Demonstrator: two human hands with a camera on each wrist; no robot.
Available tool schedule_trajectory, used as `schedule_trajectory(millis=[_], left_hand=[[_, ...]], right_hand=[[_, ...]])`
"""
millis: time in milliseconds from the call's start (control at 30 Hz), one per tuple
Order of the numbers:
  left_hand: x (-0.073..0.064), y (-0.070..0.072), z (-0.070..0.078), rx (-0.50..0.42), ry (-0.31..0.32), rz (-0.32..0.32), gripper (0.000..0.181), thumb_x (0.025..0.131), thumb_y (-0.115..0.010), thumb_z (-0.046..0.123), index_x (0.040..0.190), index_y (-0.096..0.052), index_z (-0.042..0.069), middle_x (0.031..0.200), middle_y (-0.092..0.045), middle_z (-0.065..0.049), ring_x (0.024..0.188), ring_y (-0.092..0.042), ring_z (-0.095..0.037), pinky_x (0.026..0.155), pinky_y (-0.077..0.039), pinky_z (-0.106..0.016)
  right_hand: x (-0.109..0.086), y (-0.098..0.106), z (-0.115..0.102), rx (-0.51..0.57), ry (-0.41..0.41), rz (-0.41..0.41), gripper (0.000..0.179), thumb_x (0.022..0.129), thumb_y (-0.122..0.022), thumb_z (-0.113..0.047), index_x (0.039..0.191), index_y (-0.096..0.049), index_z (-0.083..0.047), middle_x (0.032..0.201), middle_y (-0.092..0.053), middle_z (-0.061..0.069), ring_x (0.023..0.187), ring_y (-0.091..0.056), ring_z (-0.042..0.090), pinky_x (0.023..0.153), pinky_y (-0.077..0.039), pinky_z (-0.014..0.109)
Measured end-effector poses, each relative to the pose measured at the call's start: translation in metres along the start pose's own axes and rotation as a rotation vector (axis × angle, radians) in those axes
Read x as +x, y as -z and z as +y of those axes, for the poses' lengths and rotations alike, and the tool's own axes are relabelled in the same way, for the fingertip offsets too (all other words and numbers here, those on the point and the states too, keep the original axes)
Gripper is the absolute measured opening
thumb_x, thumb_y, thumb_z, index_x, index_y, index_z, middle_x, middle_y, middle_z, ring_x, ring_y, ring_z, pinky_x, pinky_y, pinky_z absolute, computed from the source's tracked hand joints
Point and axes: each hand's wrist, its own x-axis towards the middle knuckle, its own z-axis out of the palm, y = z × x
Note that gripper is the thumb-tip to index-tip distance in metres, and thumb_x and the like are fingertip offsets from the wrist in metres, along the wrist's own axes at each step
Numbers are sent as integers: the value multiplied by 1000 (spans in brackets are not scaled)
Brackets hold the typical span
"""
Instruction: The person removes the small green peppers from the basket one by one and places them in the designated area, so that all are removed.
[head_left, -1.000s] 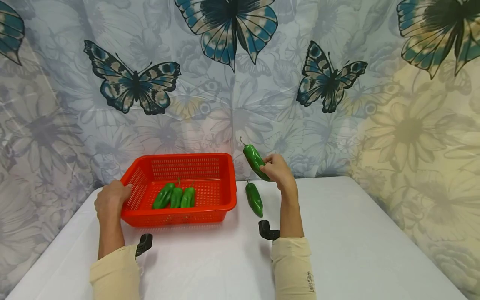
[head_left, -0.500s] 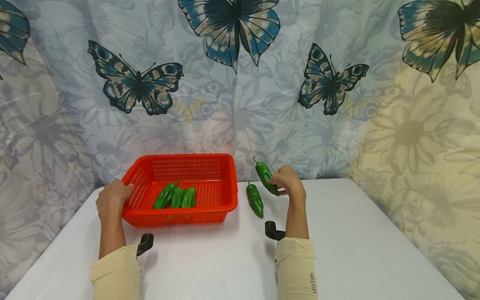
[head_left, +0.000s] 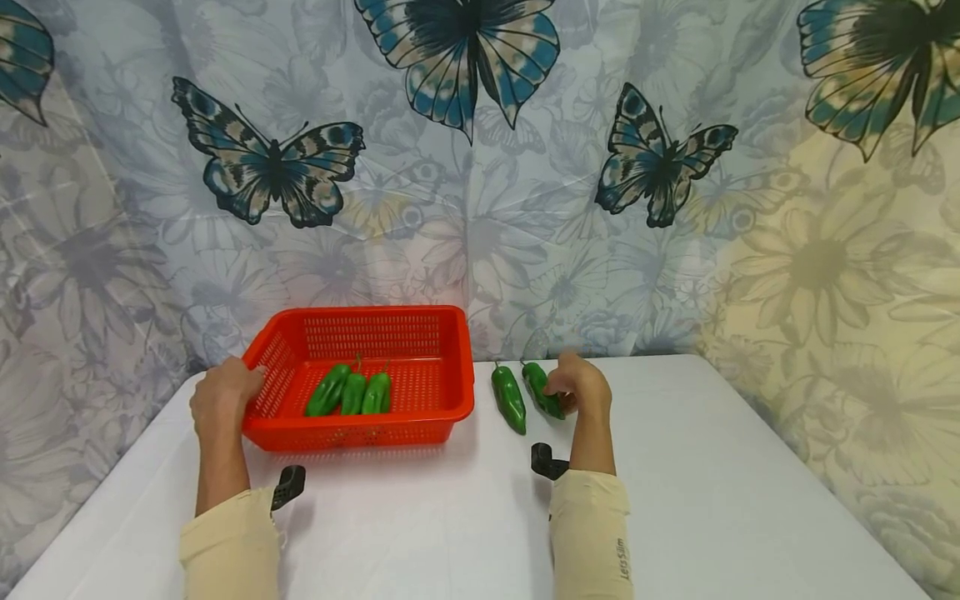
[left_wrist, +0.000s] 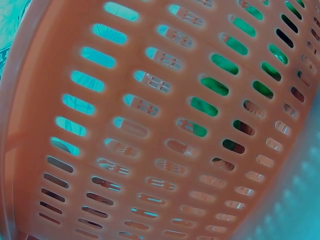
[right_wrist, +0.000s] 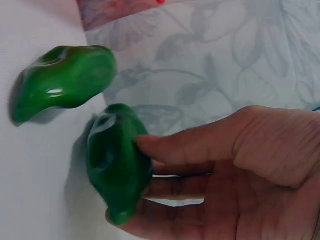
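Note:
My left hand (head_left: 219,400) grips the left rim of a red plastic basket (head_left: 337,423). Slots in the basket's wall (left_wrist: 45,90) fill the left wrist view, where green shows through some of them. Inside the basket lie three green peppers (head_left: 326,392). On the right, my right hand (head_left: 587,390) holds another green pepper (head_left: 537,383) between thumb and fingers, low at the table. The right wrist view shows the thumb on one side of this pepper (right_wrist: 120,160). One more green pepper (head_left: 509,400) lies on the table between it and the basket.
A white cloth covers the table (head_left: 420,533). Just behind its back edge hangs a curtain (head_left: 510,225) printed with flowers and butterflies. A black camera mount (head_left: 547,461) sits at my right wrist, and a similar one (head_left: 288,486) at my left.
My right hand has moved right and down, bringing its pepper from the air beside the basket to the table, right of the loose pepper. The left hand and basket stay put.

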Motion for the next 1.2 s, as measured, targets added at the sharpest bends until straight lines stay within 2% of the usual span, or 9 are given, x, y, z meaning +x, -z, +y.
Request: schedule_trajectory(millis=[100,267,467,600,967,1200], left_hand=[[0,1,1,-9,13,-2,56,107,-43,32,126,-52,-20,88,-63,-25,73,-66,-33,57,-58,-38],[0,0,1,-13,21,-8,56,107,-43,32,126,-52,-21,87,-63,-25,72,-67,-32,57,-58,-37],[0,0,1,-11,24,-8,57,108,-44,32,127,-52,-21,89,-64,-26,72,-68,-33,57,-59,-38],[1,0,2,-11,26,-7,56,108,-44,31,127,-52,-21,90,-64,-27,73,-69,-33,58,-60,-38],[1,1,4,-16,23,-11,56,107,-44,31,126,-52,-21,89,-64,-26,71,-69,-32,58,-60,-38],[-1,1,4,-33,33,-19,57,107,-45,31,129,-50,-22,92,-65,-29,72,-71,-34,59,-61,-40]], right_hand=[[2,-3,0,-37,-13,-21,55,95,-68,-12,141,-48,10,92,-68,19,72,-71,25,74,-63,36],[5,-5,1,-57,-18,-38,54,94,-71,-17,138,-51,7,101,-72,23,83,-74,30,73,-61,34],[9,-7,2,-74,-9,-70,35,96,-69,-16,122,-61,6,105,-72,24,88,-74,32,78,-61,36],[10,-6,1,-99,1,-81,26,96,-70,-16,112,-65,4,103,-73,23,88,-74,32,74,-61,35],[11,-6,0,-111,7,-92,25,96,-69,-15,114,-66,3,105,-73,23,91,-75,32,73,-60,33],[13,-6,0,-106,15,-108,24,99,-67,-14,114,-67,4,107,-74,23,96,-76,34,84,-63,38]])
